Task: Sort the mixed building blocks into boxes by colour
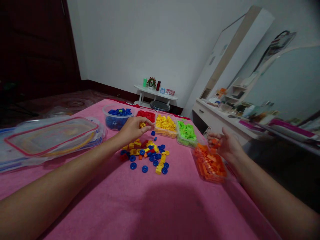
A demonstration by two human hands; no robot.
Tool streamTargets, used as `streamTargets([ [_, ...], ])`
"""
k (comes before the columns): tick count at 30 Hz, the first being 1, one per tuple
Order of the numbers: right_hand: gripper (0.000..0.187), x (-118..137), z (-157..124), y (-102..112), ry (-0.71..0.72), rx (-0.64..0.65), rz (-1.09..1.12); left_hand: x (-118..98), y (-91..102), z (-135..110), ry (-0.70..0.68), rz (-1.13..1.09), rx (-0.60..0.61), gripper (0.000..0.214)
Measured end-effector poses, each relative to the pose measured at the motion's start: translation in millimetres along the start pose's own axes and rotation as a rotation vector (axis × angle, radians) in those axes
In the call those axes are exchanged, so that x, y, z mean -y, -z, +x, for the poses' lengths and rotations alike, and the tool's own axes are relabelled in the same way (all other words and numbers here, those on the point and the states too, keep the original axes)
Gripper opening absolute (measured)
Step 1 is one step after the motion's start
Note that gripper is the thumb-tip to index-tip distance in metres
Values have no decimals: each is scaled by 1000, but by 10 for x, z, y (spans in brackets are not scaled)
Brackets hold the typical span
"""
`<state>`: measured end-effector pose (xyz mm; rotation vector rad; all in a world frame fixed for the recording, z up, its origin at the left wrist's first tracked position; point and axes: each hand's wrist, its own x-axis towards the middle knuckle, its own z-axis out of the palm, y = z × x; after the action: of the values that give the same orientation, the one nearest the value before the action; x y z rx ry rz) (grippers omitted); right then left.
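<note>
My left hand (136,128) is closed around yellow toy bricks (142,125), above the back of a loose pile. That pile (147,153) mixes yellow bricks, blue wheels and a few red and orange pieces. At the right, my right hand (223,143) has its fingers curled over orange bricks (214,143), slightly blurred, at the edge of the orange tub (212,166). A round tub of blue bricks (117,116) stands behind my left hand. Farther along are tubs of red bricks (146,116), yellow bricks (166,124) and green bricks (187,131).
Clear lids (52,136), one with a red rim, lie stacked on the left of the pink cloth (107,206). Beyond the table, a low white stand (156,92) holds a plant and small items. To the right is a cluttered dresser (222,116) with a mirror.
</note>
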<state>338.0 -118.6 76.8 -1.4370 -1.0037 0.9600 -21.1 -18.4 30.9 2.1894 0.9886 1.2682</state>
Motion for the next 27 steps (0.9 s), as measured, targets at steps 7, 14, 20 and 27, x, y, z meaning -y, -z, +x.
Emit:
streamTargets([
  [7, 50, 82, -212, -557, 46, 42, 70, -10, 56, 12, 656, -867, 58, 22],
  [14, 46, -212, -452, -1783, -264, 316, 417, -168, 68, 47, 838, -1375, -14, 48],
  [20, 39, -378, -439, -2403, -309, 234, 821, -347, -211, -150, 373, -848, -120, 50],
  [27, 28, -495, -93, -2517, -118, 218, 610, -395, -204, -206, 125, -514, -36, 49],
])
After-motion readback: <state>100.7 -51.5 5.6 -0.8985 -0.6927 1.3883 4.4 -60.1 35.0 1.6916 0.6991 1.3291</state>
